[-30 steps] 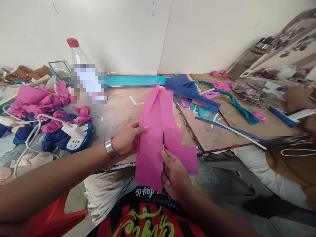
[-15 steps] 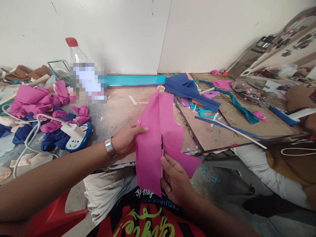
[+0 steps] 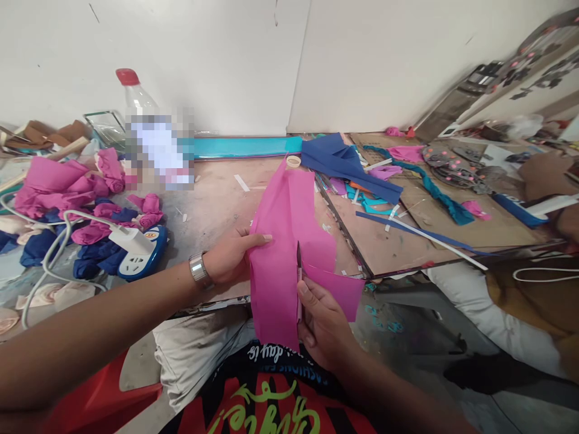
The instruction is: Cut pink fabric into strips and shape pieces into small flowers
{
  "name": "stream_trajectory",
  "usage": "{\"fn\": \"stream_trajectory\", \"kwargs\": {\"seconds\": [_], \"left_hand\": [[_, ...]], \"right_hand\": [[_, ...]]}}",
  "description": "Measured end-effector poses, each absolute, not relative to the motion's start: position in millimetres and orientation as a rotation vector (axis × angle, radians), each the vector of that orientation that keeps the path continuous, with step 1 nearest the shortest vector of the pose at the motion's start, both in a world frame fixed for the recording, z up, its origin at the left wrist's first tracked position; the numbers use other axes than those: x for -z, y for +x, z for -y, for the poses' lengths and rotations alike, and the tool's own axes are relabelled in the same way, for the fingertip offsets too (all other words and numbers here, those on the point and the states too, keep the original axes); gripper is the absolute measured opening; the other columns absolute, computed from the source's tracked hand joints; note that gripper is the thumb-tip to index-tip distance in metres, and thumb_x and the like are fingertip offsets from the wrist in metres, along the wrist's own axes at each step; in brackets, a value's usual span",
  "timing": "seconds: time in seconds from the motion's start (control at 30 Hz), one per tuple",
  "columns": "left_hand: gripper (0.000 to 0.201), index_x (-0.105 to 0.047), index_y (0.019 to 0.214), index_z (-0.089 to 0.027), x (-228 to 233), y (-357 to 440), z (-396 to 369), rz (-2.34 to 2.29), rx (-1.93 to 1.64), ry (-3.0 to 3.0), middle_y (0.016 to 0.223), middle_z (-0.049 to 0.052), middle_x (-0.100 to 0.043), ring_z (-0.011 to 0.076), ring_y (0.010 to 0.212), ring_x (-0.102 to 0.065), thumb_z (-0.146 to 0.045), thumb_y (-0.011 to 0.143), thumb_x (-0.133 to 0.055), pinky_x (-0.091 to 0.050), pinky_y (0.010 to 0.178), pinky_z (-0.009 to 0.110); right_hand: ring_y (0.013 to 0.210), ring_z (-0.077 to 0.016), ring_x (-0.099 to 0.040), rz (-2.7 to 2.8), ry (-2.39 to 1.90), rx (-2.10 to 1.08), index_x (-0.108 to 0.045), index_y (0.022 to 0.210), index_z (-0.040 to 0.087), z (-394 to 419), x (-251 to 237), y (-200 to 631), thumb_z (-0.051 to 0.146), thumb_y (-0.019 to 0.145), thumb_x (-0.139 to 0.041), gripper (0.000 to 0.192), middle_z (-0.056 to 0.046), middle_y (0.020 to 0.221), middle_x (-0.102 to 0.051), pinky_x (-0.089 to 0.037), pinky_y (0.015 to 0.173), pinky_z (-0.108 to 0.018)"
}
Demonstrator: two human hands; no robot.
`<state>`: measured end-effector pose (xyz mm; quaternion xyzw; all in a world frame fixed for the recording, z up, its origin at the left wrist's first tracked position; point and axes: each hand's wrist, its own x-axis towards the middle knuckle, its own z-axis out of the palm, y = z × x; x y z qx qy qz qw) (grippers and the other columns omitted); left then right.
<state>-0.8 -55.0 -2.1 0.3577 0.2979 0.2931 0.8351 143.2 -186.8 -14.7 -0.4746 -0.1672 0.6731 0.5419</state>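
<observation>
Pink cloth, flap at right, lies over the table's near edge. Left hand pinches its left side, thumb uppermost; right hand closes around a dark-bladed cutter beside the flap.

My sheet, at the centre, is one solid bright pink; the blade against it is near-black. My watch, at 8 o'clock, is silver. At 6 o'clock, my shirt mixes red and black with looping lime-green script and white lettering. At 9 o'clock, the bundles are pink, navy and cream; the socket block beside them is white and blue. The bottle cap at 10 o'clock is red, the long strip at 11 turquoise, and the folded piece at 2 navy. The tabletop is dusty pinkish-tan.
</observation>
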Motion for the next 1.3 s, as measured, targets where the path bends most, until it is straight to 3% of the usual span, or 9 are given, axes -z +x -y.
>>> {"fn": "stream_trajectory", "kwargs": {"seconds": [0.57,0.73,0.83,1.03,1.2,1.3], "left_hand": [[0.019,-0.074,0.086,-0.008,0.7,-2.0,54.8,-0.641,-0.649,0.729,0.081,0.012,-0.075,0.0206,0.068,-0.07,-0.022,0.074,-0.076,-0.055,0.071,0.034],[0.028,-0.074,0.095,-0.008,1.9,-1.6,53.5,-0.598,-0.652,0.645,0.092,0.014,-0.076,0.0227,0.078,-0.071,-0.032,0.08,-0.072,-0.057,0.075,0.034],[0.031,-0.073,0.095,-0.009,1.8,-1.1,51.8,-0.627,-0.633,0.61,0.089,0.013,-0.076,0.0207,0.073,-0.07,-0.037,0.083,-0.07,-0.057,0.072,0.033],[0.019,-0.073,0.084,-0.009,3.3,-1.9,50.2,-0.735,-0.692,0.715,0.075,0.008,-0.073,0.0154,0.058,-0.065,-0.024,0.073,-0.076,-0.05,0.056,0.026],[0.018,-0.071,0.072,-0.01,2.9,-2.5,52.6,-0.716,-0.709,0.783,0.067,0.007,-0.071,0.0136,0.053,-0.06,-0.027,0.074,-0.077,-0.046,0.054,0.026],[0.021,-0.072,0.075,-0.01,2.3,-2.7,54.1,-0.739,-0.737,0.808,0.069,0.007,-0.071,0.0132,0.054,-0.059,-0.03,0.073,-0.078,-0.044,0.054,0.025]], "right_hand": [[0.031,-0.0005,-0.027,0.456,-1.101,-1.659,-0.058,0.079,0.017,185.2,13.6,145.3,0.051,0.073,-0.082,0.042,0.008,0.05,-0.053,-0.018,0.028,-0.012],[0.032,-0.0019,-0.03,0.474,-1.102,-1.674,-0.062,0.085,0.017,185.9,15.2,145.3,0.054,0.07,-0.083,0.045,0.006,0.05,-0.055,-0.018,0.028,-0.012],[0.033,-0.0022,-0.031,0.489,-1.094,-1.694,-0.064,0.087,0.017,188.8,15.3,144.1,0.053,0.072,-0.082,0.043,0.006,0.05,-0.055,-0.017,0.029,-0.013],[0.034,-0.0017,-0.028,0.49,-1.104,-1.693,-0.065,0.095,0.018,193.3,16.2,142.7,0.053,0.075,-0.081,0.043,0.008,0.052,-0.05,-0.018,0.029,-0.012],[0.032,-0.0017,-0.03,0.512,-1.138,-1.63,-0.062,0.084,0.018,191.0,16.4,144.1,0.055,0.075,-0.079,0.042,0.008,0.051,-0.05,-0.022,0.027,-0.012],[0.033,-0.0016,-0.029,0.476,-1.155,-1.605,-0.062,0.084,0.018,188.8,14.6,144.5,0.056,0.071,-0.082,0.045,0.009,0.051,-0.047,-0.023,0.027,-0.011]]}}
